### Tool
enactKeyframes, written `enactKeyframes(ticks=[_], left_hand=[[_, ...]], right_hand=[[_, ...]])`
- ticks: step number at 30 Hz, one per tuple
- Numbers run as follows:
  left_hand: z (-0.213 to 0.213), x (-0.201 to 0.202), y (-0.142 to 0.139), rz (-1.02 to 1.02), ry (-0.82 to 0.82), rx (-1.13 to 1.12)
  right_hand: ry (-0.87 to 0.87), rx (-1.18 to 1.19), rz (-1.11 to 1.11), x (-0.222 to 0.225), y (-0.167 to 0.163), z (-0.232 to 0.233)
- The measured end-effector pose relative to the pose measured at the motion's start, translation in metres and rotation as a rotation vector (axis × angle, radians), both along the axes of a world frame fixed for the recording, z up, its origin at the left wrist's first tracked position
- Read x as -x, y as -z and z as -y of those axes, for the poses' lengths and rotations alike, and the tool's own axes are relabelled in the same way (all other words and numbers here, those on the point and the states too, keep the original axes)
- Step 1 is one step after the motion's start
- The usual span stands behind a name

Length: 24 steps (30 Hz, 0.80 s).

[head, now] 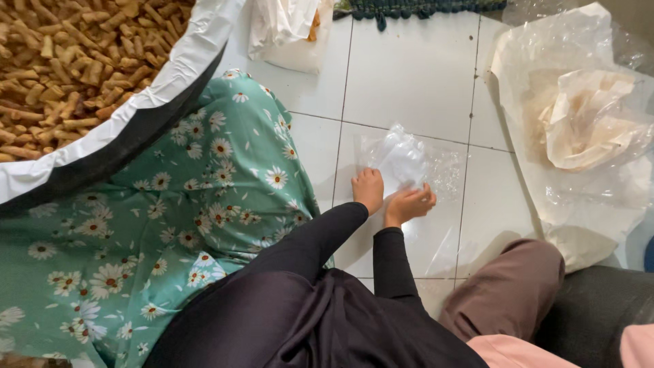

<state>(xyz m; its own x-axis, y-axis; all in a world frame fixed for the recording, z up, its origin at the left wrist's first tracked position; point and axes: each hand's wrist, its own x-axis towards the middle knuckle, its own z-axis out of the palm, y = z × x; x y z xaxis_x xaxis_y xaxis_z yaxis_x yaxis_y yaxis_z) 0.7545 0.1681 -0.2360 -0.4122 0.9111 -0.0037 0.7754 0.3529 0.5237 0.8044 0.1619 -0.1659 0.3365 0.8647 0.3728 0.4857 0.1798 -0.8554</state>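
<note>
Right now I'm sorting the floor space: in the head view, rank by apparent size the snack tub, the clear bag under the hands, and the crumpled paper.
1. snack tub, nearer the camera
2. clear bag
3. crumpled paper, roughly similar to the bag

A floor of large white glossy tiles point(415, 68) is seen, divided by thin dark grout lines. Soft, even light is reflected from the tiles, and a faint shadow is cast near the middle. At the far edge, a dark green fringed mat point(422, 8) is laid. At the left, a green cloth printed with white daisies point(170, 204) is spread over the floor. At the right, crumpled clear plastic sheeting with cream paper point(586, 116) is piled on the tiles.
</note>
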Motion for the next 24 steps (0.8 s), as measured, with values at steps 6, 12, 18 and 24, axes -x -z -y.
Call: enactKeyframes(ticks=[6, 12, 18, 24], left_hand=[[-0.005, -0.005, -0.013, 0.024, -0.101, 0.016], [-0.001, -0.005, -0.02, 0.038, -0.18, -0.08], [0.01, 0.0, -0.016, 0.435, 0.067, 0.01], [0.032, 0.069, -0.074, 0.722, 0.306, -0.246]], right_hand=[[-0.019, 0.014, 0.019, -0.001, 0.006, 0.002], [-0.01, 0.017, -0.004, 0.002, 0.008, 0.01], [0.003, -0.003, -0.001, 0.0, 0.004, 0.017], [0.035, -0.096, -0.004, 0.009, -0.005, 0.022]])
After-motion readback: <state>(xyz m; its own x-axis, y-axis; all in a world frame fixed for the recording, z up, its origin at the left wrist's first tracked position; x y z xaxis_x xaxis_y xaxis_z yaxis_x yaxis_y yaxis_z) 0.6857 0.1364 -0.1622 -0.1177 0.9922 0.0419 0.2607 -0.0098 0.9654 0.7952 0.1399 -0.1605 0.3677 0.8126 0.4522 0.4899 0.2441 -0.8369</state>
